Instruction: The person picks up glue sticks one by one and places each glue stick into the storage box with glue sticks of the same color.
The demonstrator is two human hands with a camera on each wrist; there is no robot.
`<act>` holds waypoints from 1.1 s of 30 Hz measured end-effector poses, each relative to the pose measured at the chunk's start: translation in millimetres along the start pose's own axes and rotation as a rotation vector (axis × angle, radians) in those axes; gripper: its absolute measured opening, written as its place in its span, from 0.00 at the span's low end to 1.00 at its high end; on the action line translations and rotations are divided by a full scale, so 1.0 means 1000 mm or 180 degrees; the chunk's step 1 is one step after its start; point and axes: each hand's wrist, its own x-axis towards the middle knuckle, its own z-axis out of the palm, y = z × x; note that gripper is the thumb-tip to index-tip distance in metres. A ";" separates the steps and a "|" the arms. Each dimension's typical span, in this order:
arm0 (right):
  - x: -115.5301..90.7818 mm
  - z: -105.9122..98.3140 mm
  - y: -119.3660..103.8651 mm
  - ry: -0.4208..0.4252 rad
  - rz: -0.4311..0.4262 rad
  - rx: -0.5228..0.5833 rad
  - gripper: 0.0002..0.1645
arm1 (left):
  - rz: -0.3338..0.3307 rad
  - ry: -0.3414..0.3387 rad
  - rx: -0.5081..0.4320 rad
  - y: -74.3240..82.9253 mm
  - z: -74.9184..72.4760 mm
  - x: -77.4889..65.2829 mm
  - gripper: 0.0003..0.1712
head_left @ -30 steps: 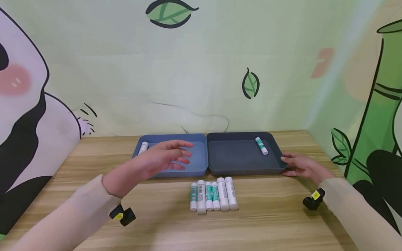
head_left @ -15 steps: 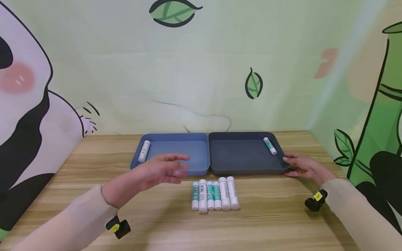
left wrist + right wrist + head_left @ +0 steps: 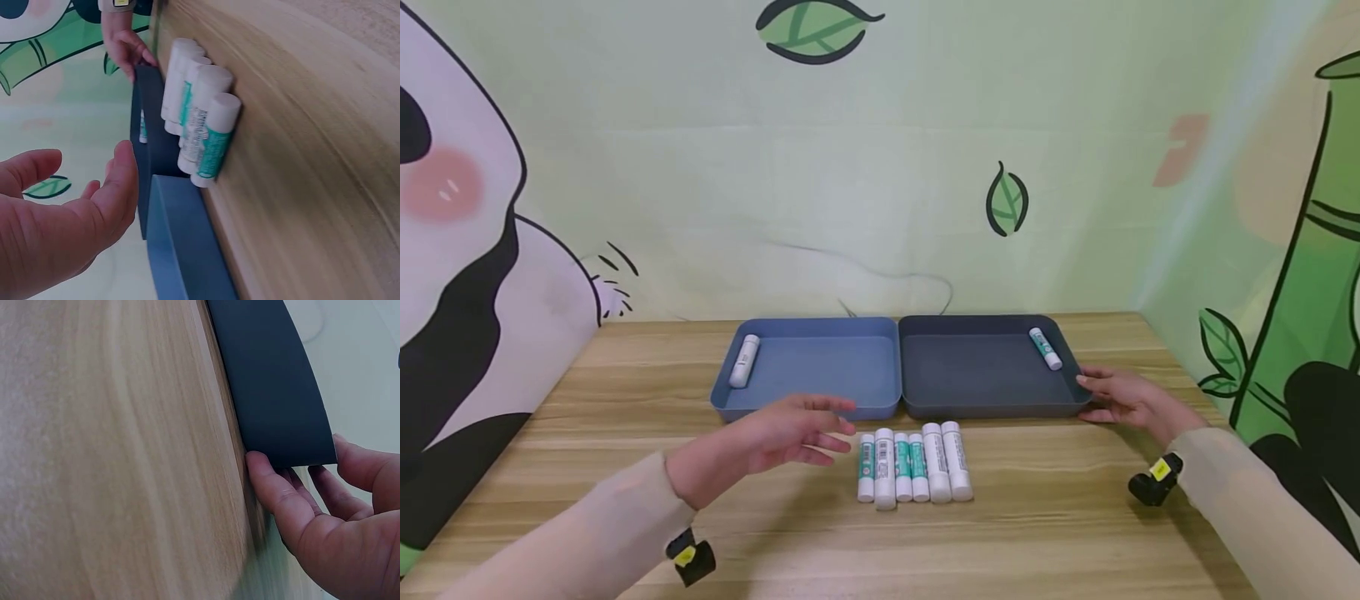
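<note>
Glue sticks [image 3: 917, 460] lie in a row on the surface [image 3: 850, 554] before two trays [image 3: 820, 367] in the head view; the left hand [image 3: 793, 433], fingers spread, holds nothing. Left wrist view: they seem light, stiff, likely to roll; best pinched mid-barrel. Right wrist view: the right hand [image 3: 337, 531], fingers curled, holds the dark tray [image 3: 275, 387] at its end.

L hand [image 3: 790, 433] mid-air, fingers apart; R hand [image 3: 1123, 398] w/ fingers bent.
</note>
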 end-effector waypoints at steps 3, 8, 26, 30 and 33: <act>0.001 0.000 0.001 0.0005 -0.0001 -0.0003 0.48 | -0.0075 0.0029 -0.0008 -0.004 0.001 0.005 0.32; 0.001 0.000 0.001 0.0010 0.0036 0.0043 0.49 | -0.0188 0.0053 -0.0028 -0.013 0.003 0.010 0.32; 0.002 -0.001 0.000 0.0000 0.0055 0.0044 0.49 | -0.0489 0.0482 -0.0069 -0.038 0.024 0.043 0.33; 0.001 0.000 0.000 0.0001 0.0067 0.0071 0.49 | -0.0475 0.0567 -0.0052 -0.039 0.031 0.046 0.35; 0.000 0.001 -0.001 0.0018 0.0071 0.0084 0.49 | -0.0451 0.0611 -0.0044 -0.040 0.035 0.049 0.36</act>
